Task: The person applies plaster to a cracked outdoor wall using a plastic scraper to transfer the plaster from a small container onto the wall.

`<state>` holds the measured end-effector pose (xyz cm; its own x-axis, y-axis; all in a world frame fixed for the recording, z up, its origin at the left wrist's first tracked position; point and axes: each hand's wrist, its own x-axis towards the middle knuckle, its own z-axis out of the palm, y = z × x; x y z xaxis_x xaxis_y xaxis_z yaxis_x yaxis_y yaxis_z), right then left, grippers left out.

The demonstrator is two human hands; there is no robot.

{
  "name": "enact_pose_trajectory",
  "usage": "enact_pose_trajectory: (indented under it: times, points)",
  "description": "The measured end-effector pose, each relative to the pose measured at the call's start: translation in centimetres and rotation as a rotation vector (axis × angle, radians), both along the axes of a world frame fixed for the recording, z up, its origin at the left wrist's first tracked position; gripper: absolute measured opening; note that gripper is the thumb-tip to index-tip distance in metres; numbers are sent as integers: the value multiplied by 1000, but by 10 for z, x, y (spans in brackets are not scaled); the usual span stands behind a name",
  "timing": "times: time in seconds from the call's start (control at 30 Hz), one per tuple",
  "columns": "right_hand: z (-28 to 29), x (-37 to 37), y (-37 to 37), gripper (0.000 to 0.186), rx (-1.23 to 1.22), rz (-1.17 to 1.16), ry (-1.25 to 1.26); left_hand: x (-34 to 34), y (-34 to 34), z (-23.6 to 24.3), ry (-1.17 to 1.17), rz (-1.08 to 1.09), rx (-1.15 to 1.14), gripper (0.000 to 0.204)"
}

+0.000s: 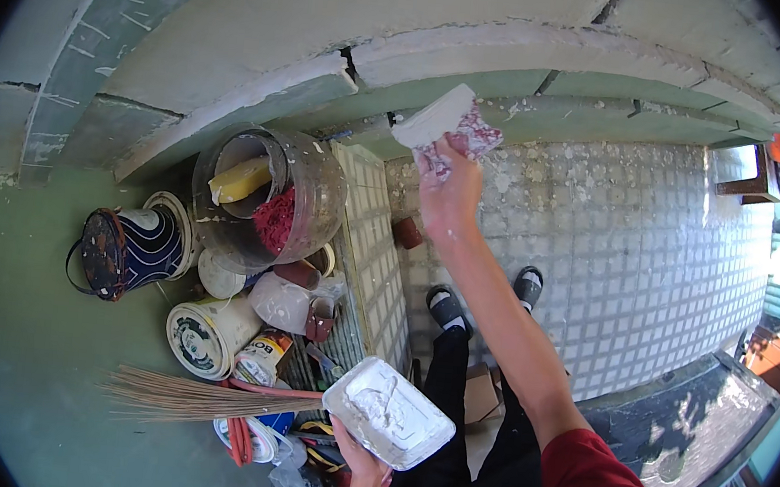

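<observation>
My left hand (358,455) grips the near left side of a shallow white tray (402,463), which is tilted a little. White paste (381,406) lies spread inside it, with ridges on top. My right arm, in a red sleeve, stretches far forward. At its end my right hand (452,188) is closed on a flat spreader (435,119) smeared with white paste. A crumpled red-and-white piece (483,138), perhaps a rag, shows by the fingers; its kind is unclear. The spreader is held before the low ledge of the wall.
On the left stand a large clear bucket (323,204) holding a yellow sponge (241,180) and red cloth (274,219), paint pails (212,334) and a twig broom (197,397). Ahead runs the white-smeared ledge (484,51). My sandalled feet (449,307) are on tiled floor (632,267).
</observation>
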<state>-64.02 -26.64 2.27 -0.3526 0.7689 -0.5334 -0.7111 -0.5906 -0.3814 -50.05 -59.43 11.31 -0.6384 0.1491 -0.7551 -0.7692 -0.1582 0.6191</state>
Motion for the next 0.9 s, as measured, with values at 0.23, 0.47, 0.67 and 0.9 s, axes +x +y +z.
enact_pose_trajectory:
  times: [0.23,0.47,0.67,0.9]
  points:
    - [54,-78,10,18,-191,-246,36,-34,-19,34,-14,35,14,70]
    - [97,-156,16,33,-116,-235,-439,-63,-28,52,-23,55,-7,72]
    - [104,-156,8,25,-88,-248,-217,-81,-41,48,-15,64,27,72]
    - [81,-90,-26,25,231,-133,123,-92,-30,42,-3,35,-59,72]
